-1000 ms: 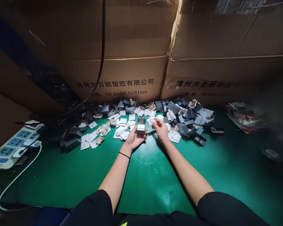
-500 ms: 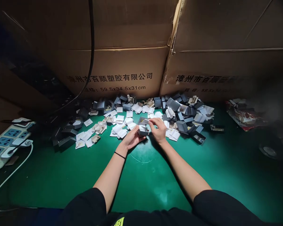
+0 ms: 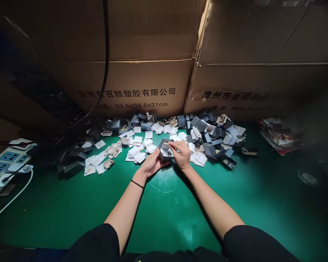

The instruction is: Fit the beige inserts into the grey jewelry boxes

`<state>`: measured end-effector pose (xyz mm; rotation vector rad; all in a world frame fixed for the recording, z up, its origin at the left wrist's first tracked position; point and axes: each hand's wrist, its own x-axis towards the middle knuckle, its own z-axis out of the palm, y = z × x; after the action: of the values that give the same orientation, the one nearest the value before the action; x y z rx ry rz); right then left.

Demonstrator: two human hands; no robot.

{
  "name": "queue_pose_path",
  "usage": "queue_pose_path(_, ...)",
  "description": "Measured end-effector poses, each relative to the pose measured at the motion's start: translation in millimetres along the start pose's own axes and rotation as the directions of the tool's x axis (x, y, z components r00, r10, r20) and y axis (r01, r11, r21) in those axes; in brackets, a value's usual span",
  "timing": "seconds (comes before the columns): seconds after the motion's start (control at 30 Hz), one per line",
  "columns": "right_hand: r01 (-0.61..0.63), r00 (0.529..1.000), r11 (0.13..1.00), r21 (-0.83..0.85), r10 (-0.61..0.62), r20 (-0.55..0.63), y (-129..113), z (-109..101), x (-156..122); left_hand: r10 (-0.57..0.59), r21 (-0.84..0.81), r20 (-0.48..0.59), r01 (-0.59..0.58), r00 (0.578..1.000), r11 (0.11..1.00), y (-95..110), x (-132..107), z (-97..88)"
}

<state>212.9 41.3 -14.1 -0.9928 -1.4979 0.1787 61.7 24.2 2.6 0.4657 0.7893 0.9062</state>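
My left hand (image 3: 151,165) is closed around a small dark grey box (image 3: 166,157), held tilted just over the table with its lid raised. White paper or card (image 3: 164,150) shows inside the box. My right hand (image 3: 182,154) reaches in from the right, thumb and fingers pinched together at the box's upper inner edge. A pale edge shows by those fingertips, but what they pinch is too small to make out. Loose white folded cards (image 3: 136,154) lie just left of the box, and a pile of open grey boxes (image 3: 210,148) lies to its right.
Large cardboard cartons (image 3: 131,83) stand along the back of the green table (image 3: 164,218). A power strip (image 3: 8,165) with plugs and a white cable is at the left. A black cable (image 3: 106,47) hangs down in front. A crumpled plastic bag (image 3: 278,136) lies at the right.
The right fingertips have moved slightly left over the box, and the white card there sits lower inside it. The left hand keeps its hold. The camera view has shifted a little.
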Motion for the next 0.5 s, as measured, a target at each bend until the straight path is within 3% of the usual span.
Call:
queue_pose_path(0.23,-0.048,0.998,0.999,-0.018,0.049,0.035,1.0,-0.9,0.0,0.008,0.001,0.041,-0.008,0.999,1.000,-0.5,-0.3,-1.8)
queue_pose_path(0.5,-0.041,0.998,0.995,-0.092,0.045,0.050,-0.4,-2.2,-3.1,0.004,-0.014,0.018,-0.003,1.000,1.000,-0.2,-1.5,2.0)
